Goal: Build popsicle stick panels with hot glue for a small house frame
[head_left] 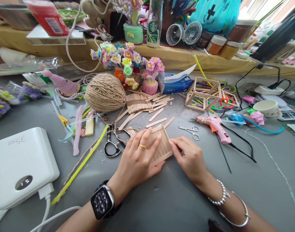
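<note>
Between my hands is a small panel (159,145) of wooden craft sticks laid side by side, with sticks along its edges. My left hand (140,151) grips it, fingers over its face and thumb at the lower edge. My right hand (187,156) pinches its right edge between thumb and bent fingers. Just beyond lie loose craft sticks (156,123) and a bundle of sticks (139,103) in a paper band. Black-handled scissors (111,145) lie left of my left hand. Small silver scissors (189,130) and a pink glue gun (216,126) rest beyond my right hand.
A twine ball (105,91) and pipe-cleaner flowers (128,59) stand at the back. An open stick frame (203,93) sits at back right. A white power bank (25,167) with a cable is on the left. The glue gun's black cord (244,154) curls on the right.
</note>
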A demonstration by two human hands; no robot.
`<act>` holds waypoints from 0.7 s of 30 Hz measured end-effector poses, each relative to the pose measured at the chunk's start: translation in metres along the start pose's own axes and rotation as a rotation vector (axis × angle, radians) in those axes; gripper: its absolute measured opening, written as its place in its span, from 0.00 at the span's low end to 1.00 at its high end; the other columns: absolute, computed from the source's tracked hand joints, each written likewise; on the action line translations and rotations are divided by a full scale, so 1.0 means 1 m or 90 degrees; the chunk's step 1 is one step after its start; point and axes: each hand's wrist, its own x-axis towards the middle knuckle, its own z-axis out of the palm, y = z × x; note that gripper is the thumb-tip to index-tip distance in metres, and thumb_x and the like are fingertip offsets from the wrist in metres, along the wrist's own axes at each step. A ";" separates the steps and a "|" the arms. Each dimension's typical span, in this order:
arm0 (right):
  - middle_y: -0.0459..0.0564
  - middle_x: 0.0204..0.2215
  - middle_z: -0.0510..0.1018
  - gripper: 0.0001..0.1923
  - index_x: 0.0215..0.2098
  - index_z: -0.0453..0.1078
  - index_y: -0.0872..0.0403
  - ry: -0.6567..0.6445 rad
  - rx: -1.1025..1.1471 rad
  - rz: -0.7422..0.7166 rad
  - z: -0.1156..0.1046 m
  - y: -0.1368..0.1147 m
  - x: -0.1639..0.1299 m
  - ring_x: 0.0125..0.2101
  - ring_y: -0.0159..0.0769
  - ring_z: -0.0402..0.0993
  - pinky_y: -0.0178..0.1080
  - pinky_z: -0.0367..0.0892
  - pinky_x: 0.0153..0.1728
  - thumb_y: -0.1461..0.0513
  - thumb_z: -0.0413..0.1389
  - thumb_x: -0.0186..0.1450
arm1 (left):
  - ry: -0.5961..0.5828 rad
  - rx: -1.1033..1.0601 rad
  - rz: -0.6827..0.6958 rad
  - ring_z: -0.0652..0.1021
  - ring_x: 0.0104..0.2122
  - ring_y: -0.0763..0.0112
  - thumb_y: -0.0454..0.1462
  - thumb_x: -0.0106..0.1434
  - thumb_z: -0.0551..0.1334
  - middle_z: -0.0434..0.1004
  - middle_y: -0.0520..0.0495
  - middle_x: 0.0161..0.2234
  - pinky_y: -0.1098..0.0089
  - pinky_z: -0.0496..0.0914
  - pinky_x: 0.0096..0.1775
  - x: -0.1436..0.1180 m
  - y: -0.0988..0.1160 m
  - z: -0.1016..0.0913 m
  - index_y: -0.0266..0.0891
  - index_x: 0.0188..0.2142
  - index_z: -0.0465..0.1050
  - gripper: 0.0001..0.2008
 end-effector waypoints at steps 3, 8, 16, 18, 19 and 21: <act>0.49 0.25 0.72 0.10 0.32 0.69 0.56 0.002 0.001 0.001 0.000 0.000 0.000 0.27 0.34 0.67 0.37 0.64 0.31 0.66 0.45 0.63 | -0.001 -0.001 0.000 0.65 0.49 0.50 0.44 0.54 0.58 0.63 0.32 0.51 0.54 0.62 0.47 0.000 0.000 0.000 0.36 0.48 0.66 0.23; 0.50 0.25 0.72 0.10 0.32 0.69 0.56 -0.001 0.000 0.002 0.000 0.000 0.000 0.28 0.34 0.67 0.36 0.63 0.32 0.66 0.46 0.63 | 0.003 0.000 0.002 0.65 0.48 0.50 0.43 0.54 0.58 0.63 0.32 0.50 0.54 0.62 0.47 0.000 0.001 0.000 0.35 0.48 0.67 0.23; 0.49 0.24 0.71 0.10 0.32 0.68 0.56 0.000 -0.006 0.000 0.001 0.001 0.000 0.27 0.33 0.67 0.36 0.63 0.31 0.66 0.45 0.63 | 0.004 -0.008 -0.002 0.65 0.48 0.50 0.43 0.54 0.58 0.63 0.32 0.50 0.54 0.63 0.46 0.000 0.000 0.000 0.35 0.48 0.67 0.23; 0.49 0.24 0.71 0.10 0.32 0.69 0.56 0.000 -0.007 0.001 0.001 0.001 0.000 0.27 0.33 0.67 0.36 0.63 0.31 0.66 0.45 0.63 | 0.003 -0.009 -0.003 0.65 0.48 0.50 0.44 0.54 0.58 0.63 0.32 0.50 0.54 0.62 0.46 0.000 0.001 0.000 0.35 0.48 0.67 0.23; 0.49 0.24 0.71 0.10 0.32 0.69 0.56 -0.001 -0.006 0.002 0.000 0.001 -0.001 0.27 0.33 0.67 0.36 0.63 0.31 0.66 0.45 0.63 | 0.003 -0.009 -0.003 0.65 0.48 0.50 0.44 0.54 0.58 0.63 0.32 0.50 0.54 0.62 0.46 0.000 0.001 0.000 0.35 0.48 0.67 0.23; 0.49 0.24 0.71 0.10 0.32 0.69 0.56 -0.001 -0.005 0.002 0.000 0.001 -0.001 0.27 0.34 0.66 0.36 0.63 0.31 0.66 0.45 0.63 | 0.001 -0.008 -0.004 0.65 0.48 0.50 0.43 0.54 0.58 0.63 0.32 0.50 0.54 0.62 0.46 0.000 0.001 0.000 0.35 0.48 0.67 0.23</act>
